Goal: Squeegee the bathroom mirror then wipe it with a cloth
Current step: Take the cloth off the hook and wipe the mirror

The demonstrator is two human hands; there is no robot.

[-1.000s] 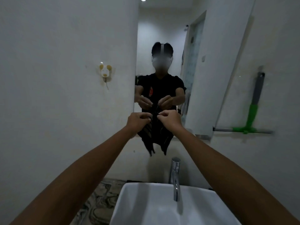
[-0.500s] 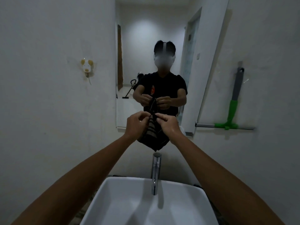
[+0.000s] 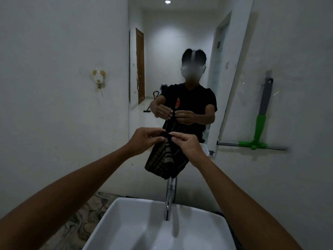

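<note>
**Bathroom, cloth pinched at frame centre, squeegee parked on wall**

White walls all round, dim light. Tall mirror in upper centre of frame, reflecting a person in a dark shirt with both arms out. White basin along bottom centre, chrome tap rising at its back edge. Marbled counter lower left of basin. Small animal-shaped hook on wall, left of mirror.

Cloth: dark, pale stripes, hanging in folds at frame centre, directly above the tap, lowest corner just over the tap top; touching or not, cannot tell. Held in front of mirror's bottom edge, apart from the glass.

Left hand: fingers curled, thumb and fingertips pinching the cloth's top edge from the left. Right hand: same pinch from the right, fingertips closed on the top edge. Hands nearly meeting, only a short bunched bit of cloth between them at roughly equal height. Rest of cloth dropping below and between the wrists. Both forearms bare, entering from bottom corners.

Squeegee: right of frame, against wall just beside mirror's right edge, grey-and-green handle upright and slightly tilted, blade horizontal at bottom near mirror's lower corner. Well apart from both hands, untouched.
</note>
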